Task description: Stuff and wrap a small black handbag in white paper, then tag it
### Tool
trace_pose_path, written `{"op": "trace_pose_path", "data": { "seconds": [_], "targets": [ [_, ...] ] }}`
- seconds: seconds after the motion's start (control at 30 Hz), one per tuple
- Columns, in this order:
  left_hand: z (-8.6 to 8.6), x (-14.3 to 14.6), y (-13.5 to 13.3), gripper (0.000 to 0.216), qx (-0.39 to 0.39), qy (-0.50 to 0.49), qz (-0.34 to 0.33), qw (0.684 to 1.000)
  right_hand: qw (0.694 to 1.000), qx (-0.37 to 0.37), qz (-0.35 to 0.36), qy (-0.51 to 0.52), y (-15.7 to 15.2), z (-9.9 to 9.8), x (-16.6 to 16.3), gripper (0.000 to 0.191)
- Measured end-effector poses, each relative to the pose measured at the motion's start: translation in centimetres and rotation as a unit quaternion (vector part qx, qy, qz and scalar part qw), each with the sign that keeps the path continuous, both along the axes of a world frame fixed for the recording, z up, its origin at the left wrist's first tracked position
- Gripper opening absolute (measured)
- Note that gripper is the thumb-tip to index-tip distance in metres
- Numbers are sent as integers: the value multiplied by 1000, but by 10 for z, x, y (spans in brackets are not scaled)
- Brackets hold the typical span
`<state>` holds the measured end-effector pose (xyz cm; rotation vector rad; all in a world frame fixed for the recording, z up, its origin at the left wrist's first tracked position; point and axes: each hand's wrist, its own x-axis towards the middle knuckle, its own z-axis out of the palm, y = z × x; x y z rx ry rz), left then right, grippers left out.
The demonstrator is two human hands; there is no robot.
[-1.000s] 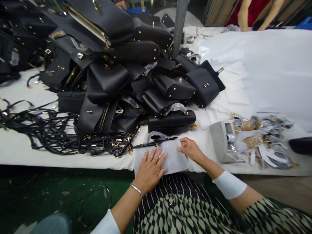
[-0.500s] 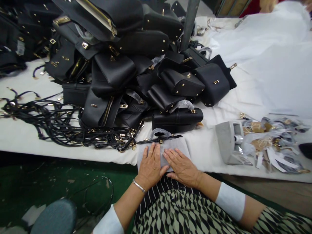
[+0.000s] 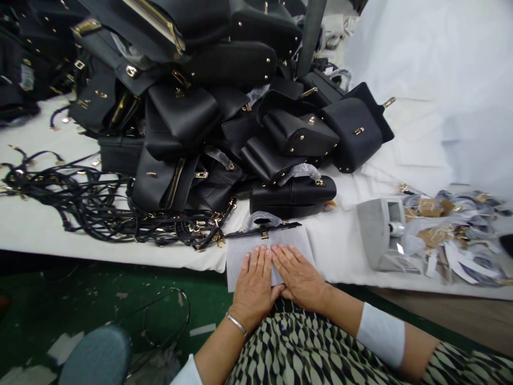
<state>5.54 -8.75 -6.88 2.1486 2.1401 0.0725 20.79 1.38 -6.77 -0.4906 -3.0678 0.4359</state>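
Left hand (image 3: 256, 280) and right hand (image 3: 298, 275) flat, fingers spread, side by side, pressing grey wrapped bag (image 3: 240, 256) at white table (image 3: 32, 230) front edge, below black handbag pile (image 3: 224, 112).

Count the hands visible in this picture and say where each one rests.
2. The left hand and the right hand lie flat, side by side, on the grey sheet at the table's near edge.

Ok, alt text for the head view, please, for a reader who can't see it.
Both hands, left hand and right hand, press flat side by side on a grey sheet at the white table edge. Behind lie a pile of black bags and tangled straps.
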Motion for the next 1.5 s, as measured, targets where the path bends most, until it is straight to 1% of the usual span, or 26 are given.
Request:
{"op": "trace_pose_path", "data": {
  "seconds": [0.2,0.33,0.4,0.57,0.77,0.87,0.97,1.07,1.13,1.23,1.3,1.37,1.43,1.5],
  "targets": [
    [-1,1,-3,78,-8,11,16,1000,1000,15,4,-3,-3,0,-5,82],
    [-3,-1,-4,76,-15,4,15,1000,999,31,-20,4,-8,-5,-10,69],
    [-3,-3,-5,76,-16,-1,13,1000,999,29,-29,4,-10,-8,-11,67],
    [-3,-7,-9,75,-10,-3,20,1000,999,12,-31,7,-11,-9,-9,67],
    [0,-9,-2,79,-37,-17,17,999,1000,-10,-27,2,-8,-6,-8,66],
    [0,-10,1,77,-43,-6,8,999,999,-28,-38,3,-8,-4,-11,71],
    [2,-17,3,79,-51,3,-3,999,998,-42,-43,2,-9,-3,-12,77],
    [8,-32,6,80,-74,9,-40,996,999,-34,-42,8,-9,-1,-12,74],
    [16,-41,9,81,-84,9,-72,994,999,-28,-31,9,-10,-1,-12,73],
    [31,-43,14,93,-95,-9,-88,992,999,-32,-25,1,-9,1,-12,71],
    [37,-36,18,100,-101,-22,-73,992,998,-51,-26,0,-7,5,-11,72],
    [37,-27,21,98,-98,-31,-60,993,996,-89,-15,2,-3,11,-8,74],
    [31,-19,21,89,-83,-31,-46,995,990,-138,-5,14,2,17,-2,71],
    [24,-15,19,82,-66,-23,-31,997,982,-181,-23,49,9,23,3,64]
  ]
}}
